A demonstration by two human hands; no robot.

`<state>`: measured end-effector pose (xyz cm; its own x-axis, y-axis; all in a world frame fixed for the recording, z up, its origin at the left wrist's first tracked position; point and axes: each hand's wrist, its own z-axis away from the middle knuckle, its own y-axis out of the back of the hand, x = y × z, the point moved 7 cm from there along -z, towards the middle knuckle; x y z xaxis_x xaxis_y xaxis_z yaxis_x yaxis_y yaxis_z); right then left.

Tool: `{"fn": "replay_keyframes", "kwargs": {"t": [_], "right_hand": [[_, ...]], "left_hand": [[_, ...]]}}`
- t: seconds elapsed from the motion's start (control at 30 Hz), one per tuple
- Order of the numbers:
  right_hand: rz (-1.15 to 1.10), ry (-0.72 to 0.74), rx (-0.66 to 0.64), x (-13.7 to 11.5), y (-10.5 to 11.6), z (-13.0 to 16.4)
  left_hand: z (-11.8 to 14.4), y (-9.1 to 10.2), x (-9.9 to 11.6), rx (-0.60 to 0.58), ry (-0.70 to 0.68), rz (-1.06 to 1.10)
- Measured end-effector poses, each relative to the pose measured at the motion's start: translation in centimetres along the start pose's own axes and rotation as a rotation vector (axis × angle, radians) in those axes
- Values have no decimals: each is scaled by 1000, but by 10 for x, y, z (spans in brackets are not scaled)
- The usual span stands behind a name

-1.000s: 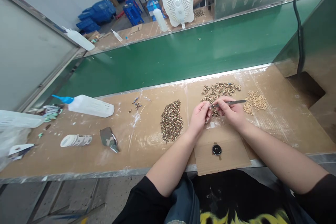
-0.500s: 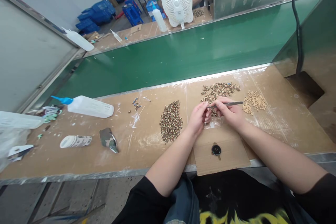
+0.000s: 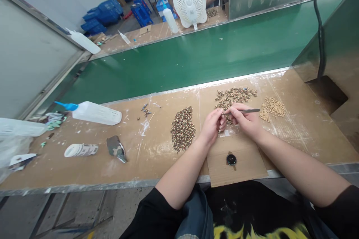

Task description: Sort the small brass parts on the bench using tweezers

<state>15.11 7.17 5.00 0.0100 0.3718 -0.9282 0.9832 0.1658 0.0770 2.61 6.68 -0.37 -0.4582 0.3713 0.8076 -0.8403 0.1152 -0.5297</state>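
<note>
My right hand [image 3: 244, 120] is closed round dark tweezers [image 3: 250, 111], whose back end sticks out to the right. The tweezers' tip meets the pinched fingertips of my left hand [image 3: 213, 125], which hold a tiny piece too small to make out. Both hands hover over the near part of a loose spread of small brass-coloured pieces [image 3: 234, 95]. A dense heap of similar brass-coloured pieces [image 3: 183, 129] lies left of my left hand. Right of my right hand are many small tan beads [image 3: 272, 108]. Below the hands, a round black dish [image 3: 231, 160] sits on a cardboard sheet [image 3: 249, 173].
A white squeeze bottle with a blue nozzle [image 3: 97, 113], a white jar [image 3: 81, 150] and a camouflage cloth piece [image 3: 116, 148] lie at left. Beyond the green belt [image 3: 190, 58] stands a white fan [image 3: 189, 2], with another person behind it. A black cable [image 3: 319, 26] hangs at right.
Almost nothing differs. Both hands keep their pinch at the same spot, and the view has shifted very slightly.
</note>
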Motion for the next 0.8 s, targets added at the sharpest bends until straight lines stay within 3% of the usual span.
{"fn": "replay_keyframes", "kwargs": {"t": [0.23,0.47,0.8], "right_hand": [[-29,-23,-4,5,-3,2],[21,77,-83,0,-11,4],[-14,16,-74,4,-14,5]], "left_hand": [[1,0,-2,-3,24,-15],[2,1,-5,27,29,-67],[2,3,-8,51,80,10]]}}
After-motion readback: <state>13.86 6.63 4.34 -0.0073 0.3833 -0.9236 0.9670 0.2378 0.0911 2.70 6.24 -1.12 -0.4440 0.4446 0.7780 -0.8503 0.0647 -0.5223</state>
